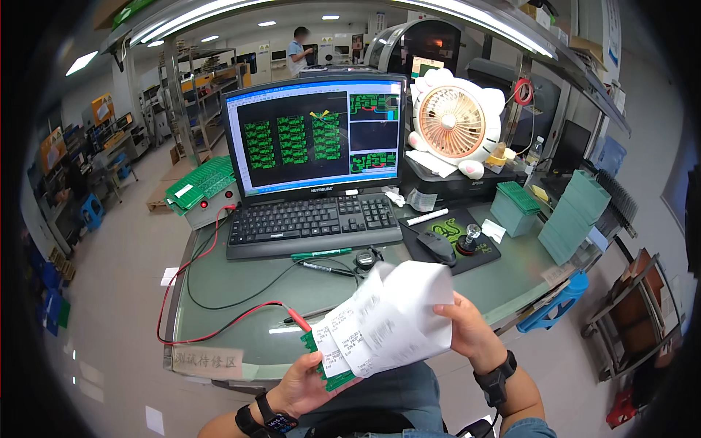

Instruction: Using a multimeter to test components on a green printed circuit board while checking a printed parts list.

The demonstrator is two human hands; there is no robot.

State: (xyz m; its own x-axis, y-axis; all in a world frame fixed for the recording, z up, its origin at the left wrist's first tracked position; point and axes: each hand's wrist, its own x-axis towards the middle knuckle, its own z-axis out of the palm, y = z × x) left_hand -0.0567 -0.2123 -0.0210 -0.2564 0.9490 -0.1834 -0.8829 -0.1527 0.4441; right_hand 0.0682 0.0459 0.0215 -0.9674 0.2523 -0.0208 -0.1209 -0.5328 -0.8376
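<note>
The left hand (305, 387) is closed on the green circuit board (339, 381), which the white paper (401, 314) partly covers; the right hand (471, 332) pinches this paper's right side. Both things are at the near edge of the desk (252, 343), the red clip (298, 319) beside the board, the keyboard (314, 219) farther behind.
</note>
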